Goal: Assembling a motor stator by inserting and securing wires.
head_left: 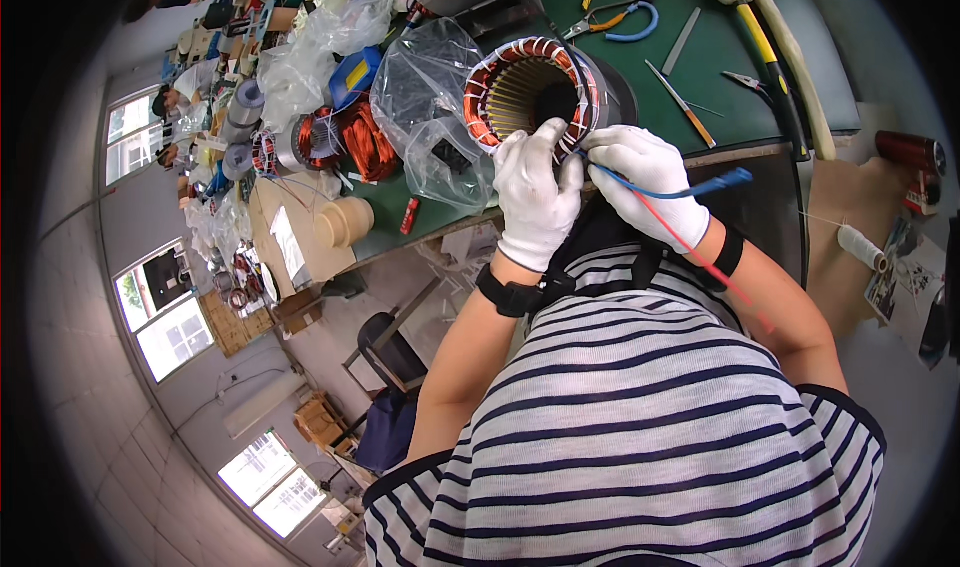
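Observation:
A motor stator [598, 77] stands on the green bench top, its open bore tilted toward me. Red-orange copper windings tied with white cord ring its rim. My left hand [538, 195], in a white glove, grips the near edge of the windings, fingers over the rim. Beside it, my right hand [645, 179], also gloved, is closed with its fingertips pinched at the same rim. A blue sleeved lead [722, 183] and a red lead [690, 252] run out from under the right fingers and hang over that forearm. What lies between the fingertips is hidden.
Scissors [612, 22], a yellow-black hammer [765, 52], small pliers [745, 82] and a thin blade [682, 42] lie right of the stator. Left are a clear plastic bag [425, 97], copper coils [365, 142], a red marker-like piece [410, 215] and a tape roll [345, 221].

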Demonstrator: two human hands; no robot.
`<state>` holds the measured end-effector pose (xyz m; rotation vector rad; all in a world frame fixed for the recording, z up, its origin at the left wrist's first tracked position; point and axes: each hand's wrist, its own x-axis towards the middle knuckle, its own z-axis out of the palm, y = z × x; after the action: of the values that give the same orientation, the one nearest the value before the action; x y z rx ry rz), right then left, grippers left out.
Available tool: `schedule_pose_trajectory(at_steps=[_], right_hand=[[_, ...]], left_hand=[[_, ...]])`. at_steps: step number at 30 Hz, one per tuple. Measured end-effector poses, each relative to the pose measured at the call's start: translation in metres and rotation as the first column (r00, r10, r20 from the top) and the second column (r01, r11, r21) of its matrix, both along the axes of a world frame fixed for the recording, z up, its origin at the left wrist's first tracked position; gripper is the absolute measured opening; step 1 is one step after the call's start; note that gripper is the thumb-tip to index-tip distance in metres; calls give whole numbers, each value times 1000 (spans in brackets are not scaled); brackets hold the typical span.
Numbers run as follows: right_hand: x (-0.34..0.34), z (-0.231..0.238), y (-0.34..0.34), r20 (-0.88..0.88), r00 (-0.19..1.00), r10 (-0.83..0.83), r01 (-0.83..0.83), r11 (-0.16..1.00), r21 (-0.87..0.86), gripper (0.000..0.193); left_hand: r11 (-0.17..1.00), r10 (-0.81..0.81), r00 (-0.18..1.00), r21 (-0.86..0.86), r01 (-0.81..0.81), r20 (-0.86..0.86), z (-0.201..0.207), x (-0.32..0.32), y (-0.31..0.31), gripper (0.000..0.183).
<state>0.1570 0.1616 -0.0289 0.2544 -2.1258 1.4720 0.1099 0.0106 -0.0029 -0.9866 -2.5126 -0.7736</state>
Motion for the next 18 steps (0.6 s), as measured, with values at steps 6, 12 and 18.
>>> schedule_pose_trajectory(at_steps=[6,12,18], right_hand=[[-2,1,-3,42,999,5,-4,999,-39,13],[-2,3,-12,136,990,-48,67,987,-144,11],[-1,9,-15,197,978,-68,101,982,-162,10]], left_hand=[[996,-48,999,-76,48,3,2,-2,1,36],[998,-36,999,-54,36,7,-2,-1,2,36],[998,-53,999,-37,52,-5,-5,-5,0,37]])
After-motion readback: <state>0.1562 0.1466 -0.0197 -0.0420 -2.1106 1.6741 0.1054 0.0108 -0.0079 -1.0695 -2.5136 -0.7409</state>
